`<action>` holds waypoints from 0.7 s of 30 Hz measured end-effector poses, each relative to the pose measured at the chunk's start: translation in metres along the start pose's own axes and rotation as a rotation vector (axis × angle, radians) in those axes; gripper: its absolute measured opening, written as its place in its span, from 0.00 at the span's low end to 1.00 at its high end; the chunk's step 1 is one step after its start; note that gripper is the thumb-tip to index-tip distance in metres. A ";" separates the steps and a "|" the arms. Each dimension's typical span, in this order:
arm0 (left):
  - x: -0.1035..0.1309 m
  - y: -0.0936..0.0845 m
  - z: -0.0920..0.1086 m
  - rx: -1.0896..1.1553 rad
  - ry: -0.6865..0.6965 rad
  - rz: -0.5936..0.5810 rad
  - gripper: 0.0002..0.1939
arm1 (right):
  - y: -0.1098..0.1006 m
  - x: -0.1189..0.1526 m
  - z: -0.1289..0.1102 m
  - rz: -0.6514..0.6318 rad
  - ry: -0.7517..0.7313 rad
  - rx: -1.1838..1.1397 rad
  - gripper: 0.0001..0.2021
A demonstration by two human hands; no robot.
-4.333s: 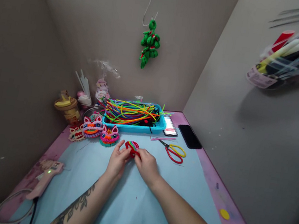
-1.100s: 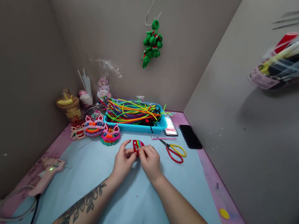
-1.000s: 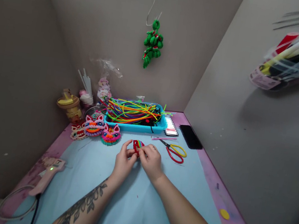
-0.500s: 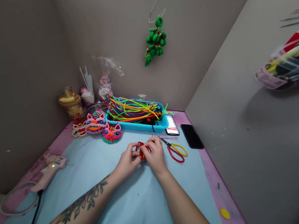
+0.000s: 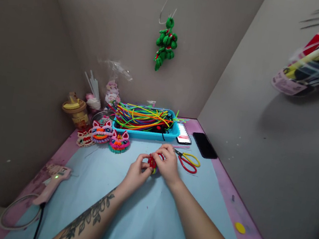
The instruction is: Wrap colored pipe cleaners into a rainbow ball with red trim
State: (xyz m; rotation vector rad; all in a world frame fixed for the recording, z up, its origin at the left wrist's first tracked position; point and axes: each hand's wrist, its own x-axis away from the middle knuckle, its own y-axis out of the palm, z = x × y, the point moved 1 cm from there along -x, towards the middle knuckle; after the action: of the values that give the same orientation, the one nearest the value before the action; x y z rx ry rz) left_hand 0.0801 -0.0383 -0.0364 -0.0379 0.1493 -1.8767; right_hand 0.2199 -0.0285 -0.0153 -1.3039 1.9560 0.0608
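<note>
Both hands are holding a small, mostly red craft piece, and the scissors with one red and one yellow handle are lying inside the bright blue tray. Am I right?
Not quite: in the head view, the scissors lie on the pale blue cloth, not inside the bright blue tray. Yes, the left hand and right hand are holding the small, mostly red craft piece.

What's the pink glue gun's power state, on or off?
Apparently on: a green light glows on the pink glue gun. How hot it is, I cannot tell.
</note>
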 end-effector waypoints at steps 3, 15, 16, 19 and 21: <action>0.001 0.001 0.003 0.022 0.016 0.010 0.18 | -0.001 0.000 0.000 -0.013 0.010 -0.026 0.05; 0.002 0.000 0.007 0.058 0.003 0.068 0.08 | -0.001 0.003 0.000 -0.023 -0.008 -0.008 0.04; 0.002 0.000 0.006 0.049 0.002 0.065 0.08 | -0.001 0.004 0.000 -0.030 -0.011 -0.004 0.04; 0.002 0.001 0.004 0.006 0.019 0.036 0.09 | 0.001 0.004 0.001 -0.040 -0.017 0.015 0.05; 0.002 0.001 0.004 -0.011 0.031 0.016 0.09 | 0.001 0.003 0.001 -0.038 -0.020 0.029 0.05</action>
State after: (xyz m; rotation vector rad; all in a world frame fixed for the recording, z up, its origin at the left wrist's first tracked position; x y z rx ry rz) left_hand 0.0811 -0.0409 -0.0332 -0.0149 0.1806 -1.8611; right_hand 0.2192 -0.0300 -0.0189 -1.3160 1.9076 0.0263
